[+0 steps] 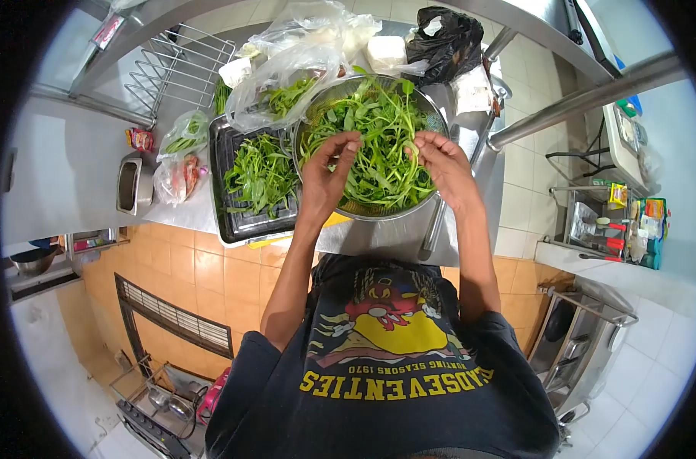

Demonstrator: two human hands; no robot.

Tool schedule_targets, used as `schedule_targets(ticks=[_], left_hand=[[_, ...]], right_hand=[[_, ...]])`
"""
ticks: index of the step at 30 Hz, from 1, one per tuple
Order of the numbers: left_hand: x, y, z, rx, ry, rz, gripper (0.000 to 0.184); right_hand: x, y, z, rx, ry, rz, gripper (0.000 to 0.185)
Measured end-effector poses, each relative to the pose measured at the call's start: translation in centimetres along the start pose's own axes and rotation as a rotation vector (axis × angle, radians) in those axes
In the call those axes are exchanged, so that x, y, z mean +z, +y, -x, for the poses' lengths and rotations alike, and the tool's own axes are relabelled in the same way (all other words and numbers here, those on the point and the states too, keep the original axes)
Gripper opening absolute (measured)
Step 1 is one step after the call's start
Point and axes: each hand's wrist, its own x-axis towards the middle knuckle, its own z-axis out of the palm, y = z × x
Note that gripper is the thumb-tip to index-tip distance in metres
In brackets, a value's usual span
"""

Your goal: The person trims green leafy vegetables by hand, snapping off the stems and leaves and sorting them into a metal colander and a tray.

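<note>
A large metal colander (394,214) heaped with long-stemmed leafy greens (374,145), which look like water spinach, sits on the steel counter in front of me. My right hand (446,164) is closed at the colander's right side, thumb and fingers pinching a green stem. Over the left part of the heap, my left hand (329,172) has its thumb and fingertips drawn together; whatever is between them is too small to make out. Left of the colander, a black tray (248,227) bears more loose greens (260,172).
Clear plastic bags (286,84) lie behind the tray, and a black plastic bag (447,46) stands at the back right. A wire rack (176,65), a bagged bunch of greens (185,131) and a steel container (136,186) are at left. A metal post (585,99) crosses at right.
</note>
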Motion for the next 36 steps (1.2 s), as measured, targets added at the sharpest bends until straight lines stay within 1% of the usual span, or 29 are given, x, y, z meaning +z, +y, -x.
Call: schedule_targets(ticks=[3,6,12,15,18,21,24,27,31,33,34,36], left_hand=[[1.0,0.3,0.3,-0.129,-0.052,0.154,0.027],[2.0,-0.9,0.6,-0.072,-0.049,0.173,0.026],[1.2,-0.9,0.8,-0.081,-0.022,0.118,0.021],[0.2,-1.6,0.9,-0.004,0.037,-0.002,0.021],[-0.9,-1.5,0.8,-0.015,0.050,0.040,0.023],[-1.8,-1.1,0.6,-0.032,0.054,-0.032,0.027],[-2.1,-0.4,0.4,0.041,0.030,-0.115,0.030],[-1.6,1.2,0.4,0.225,0.155,-0.355,0.029],[-1.0,1.1,0.6,0.134,0.082,-0.247,0.023],[0.0,0.8,0.7,0.123,0.035,-0.159,0.022],[0.2,1.0,0.7,0.150,0.021,-0.237,0.021],[0.7,1.8,0.8,0.030,0.000,-0.193,0.022]], right_hand=[[0.3,0.7,0.3,-0.001,-0.009,-0.023,0.022],[0.6,0.6,0.7,0.001,0.007,-0.026,0.023],[0.3,0.8,0.3,-0.014,0.013,0.007,0.020],[-0.4,0.9,-0.1,-0.020,0.021,0.031,0.019],[-0.2,0.4,0.0,-0.031,0.034,0.057,0.019],[0.3,-0.5,0.3,-0.030,0.052,0.044,0.018],[0.3,-0.6,0.3,-0.019,0.050,0.049,0.017],[1.0,-0.8,0.4,-0.031,0.058,0.079,0.017],[1.8,0.0,0.1,-0.102,0.024,0.101,0.016],[2.4,-0.1,0.2,-0.067,0.011,0.150,0.016],[2.6,-0.2,0.2,-0.051,0.004,0.175,0.015],[2.6,0.1,0.1,-0.075,-0.025,0.218,0.015]])
